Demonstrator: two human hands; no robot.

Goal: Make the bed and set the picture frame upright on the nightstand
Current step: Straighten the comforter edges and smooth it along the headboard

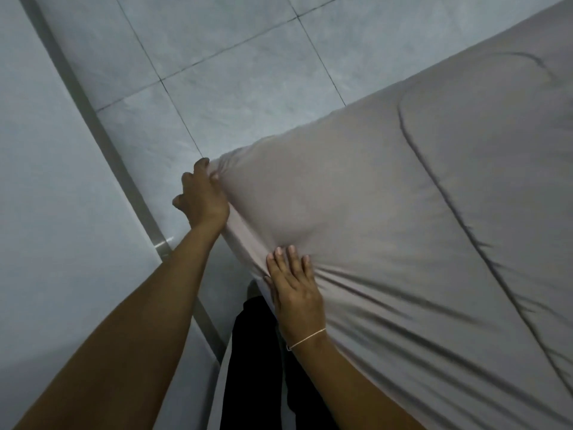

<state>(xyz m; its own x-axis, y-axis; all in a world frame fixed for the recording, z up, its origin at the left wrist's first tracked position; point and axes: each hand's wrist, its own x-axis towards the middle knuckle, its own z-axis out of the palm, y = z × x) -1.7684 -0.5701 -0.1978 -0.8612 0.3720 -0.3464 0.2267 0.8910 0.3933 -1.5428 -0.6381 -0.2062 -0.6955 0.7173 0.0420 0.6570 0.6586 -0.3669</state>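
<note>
I see the bed (418,228) filling the right side of my view, covered in a greyish-mauve sheet (356,197). Its long edge runs from about seven o'clock up toward one o'clock, and the near corner points toward ten o'clock, close to the middle of the frame. A dark seam curves across the cover at two to four o'clock. The grey tiled floor (217,57) takes up the twelve o'clock area, with a pale wall (46,181) and its skirting strip at nine o'clock. My dark trousers (257,367) show at six o'clock, just beside the mattress edge. My left hand (201,197) is at the corner, fingers curled and bunching the sheet there. My right hand (294,287) lies flat on the cover just below centre, fingers straight and close together, pressing the fabric, with creases fanning toward four o'clock. A thin bracelet (307,338) circles that wrist.
</note>
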